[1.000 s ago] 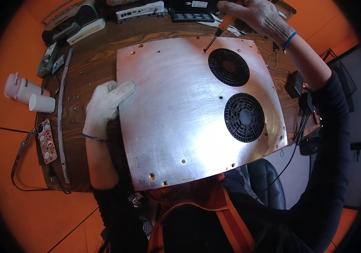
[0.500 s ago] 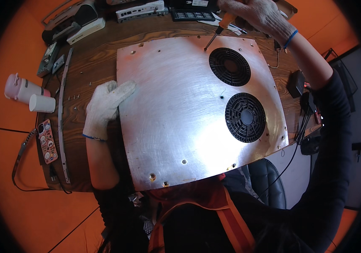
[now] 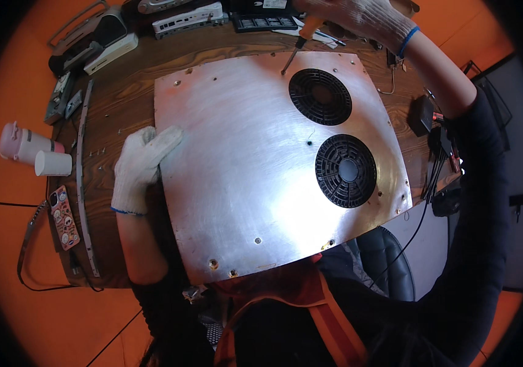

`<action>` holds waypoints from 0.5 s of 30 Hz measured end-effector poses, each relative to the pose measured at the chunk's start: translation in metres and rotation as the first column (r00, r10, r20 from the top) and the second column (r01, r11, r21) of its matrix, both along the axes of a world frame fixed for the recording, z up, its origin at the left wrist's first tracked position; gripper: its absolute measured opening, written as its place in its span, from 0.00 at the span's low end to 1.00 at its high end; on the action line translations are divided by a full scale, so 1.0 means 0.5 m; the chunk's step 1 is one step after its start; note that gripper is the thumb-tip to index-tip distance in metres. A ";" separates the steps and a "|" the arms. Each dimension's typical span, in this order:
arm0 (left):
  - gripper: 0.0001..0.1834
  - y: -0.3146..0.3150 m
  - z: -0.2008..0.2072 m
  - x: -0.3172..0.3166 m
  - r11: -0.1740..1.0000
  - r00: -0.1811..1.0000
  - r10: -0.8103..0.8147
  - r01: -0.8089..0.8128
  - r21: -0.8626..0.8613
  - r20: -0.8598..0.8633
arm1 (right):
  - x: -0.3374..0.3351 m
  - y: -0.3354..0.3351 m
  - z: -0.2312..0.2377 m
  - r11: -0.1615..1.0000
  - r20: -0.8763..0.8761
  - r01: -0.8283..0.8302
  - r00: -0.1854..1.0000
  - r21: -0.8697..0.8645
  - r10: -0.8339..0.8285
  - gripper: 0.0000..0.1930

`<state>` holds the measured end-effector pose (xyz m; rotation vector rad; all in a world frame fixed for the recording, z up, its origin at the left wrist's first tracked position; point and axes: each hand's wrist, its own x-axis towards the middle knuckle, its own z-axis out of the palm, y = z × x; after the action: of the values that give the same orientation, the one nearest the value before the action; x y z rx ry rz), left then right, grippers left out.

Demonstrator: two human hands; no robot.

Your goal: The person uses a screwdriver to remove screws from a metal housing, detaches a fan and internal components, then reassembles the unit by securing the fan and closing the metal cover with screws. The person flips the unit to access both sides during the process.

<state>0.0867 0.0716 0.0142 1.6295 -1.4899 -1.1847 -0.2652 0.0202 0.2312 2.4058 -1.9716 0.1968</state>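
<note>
A big brushed metal panel [image 3: 231, 153] with two round black fan grilles, the upper one [image 3: 320, 96] and the lower one [image 3: 346, 170], lies tilted over the table's near part. My left hand [image 3: 139, 168], in a white knit glove, grips the panel's left edge, with fingers resting on its top face. At the far edge my right hand [image 3: 365, 21], gloved alike, is closed round a screwdriver [image 3: 308, 30] with an orange handle. Its tip meets the panel just left of the upper grille. The top of the right hand runs out of the picture.
Several small screws [image 3: 99, 151] lie left of the panel, beside a long metal strip [image 3: 84, 177]. A white cup [image 3: 53, 164], a pink-and-white bottle [image 3: 23, 144] and a patterned phone [image 3: 64, 218] stand or lie farther left. At the back is a bit case [image 3: 264, 22]; black cables [image 3: 437, 159] hang on the right.
The whole scene has shifted a little to the left in the picture. Both hands keep their hold, and the screwdriver tip stays at the same spot on the panel.
</note>
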 end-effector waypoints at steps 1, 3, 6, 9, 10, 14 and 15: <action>0.24 0.001 -0.002 -0.001 1.000 1.000 -0.002 0.002 -0.001 0.012 | 0.003 -0.003 0.002 0.999 -0.058 -0.047 0.997 0.000 0.047 0.20; 0.22 0.002 -0.003 -0.003 1.000 0.999 -0.005 0.005 -0.001 -0.044 | 0.004 -0.012 0.003 0.994 -0.008 -0.055 0.998 0.090 0.056 0.18; 0.19 0.002 -0.003 -0.006 1.000 0.984 -0.009 0.011 0.011 -0.178 | -0.013 -0.030 0.002 0.956 0.032 -0.287 0.958 0.057 0.285 0.15; 0.16 0.000 -0.002 -0.005 1.000 0.980 -0.012 0.017 0.022 -0.197 | -0.038 -0.053 0.003 0.912 -0.024 -0.356 0.929 0.205 0.368 0.14; 0.16 0.000 -0.002 -0.004 1.000 0.977 -0.004 0.011 0.028 -0.212 | -0.043 -0.063 0.004 0.902 -0.093 -0.380 0.910 0.204 0.404 0.14; 0.14 -0.002 -0.006 -0.002 0.998 0.960 0.004 0.015 0.064 -0.278 | -0.038 -0.092 0.013 0.842 -0.244 -0.461 0.814 0.279 0.527 0.15; 0.14 -0.002 -0.007 -0.002 0.999 0.966 0.001 0.012 0.050 -0.260 | -0.034 -0.093 0.016 0.822 -0.249 -0.475 0.794 0.315 0.554 0.15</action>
<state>0.0857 0.0708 0.0108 1.4385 -1.3079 -1.3913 -0.2821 -0.0264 0.2394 2.8457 -1.2142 -0.4418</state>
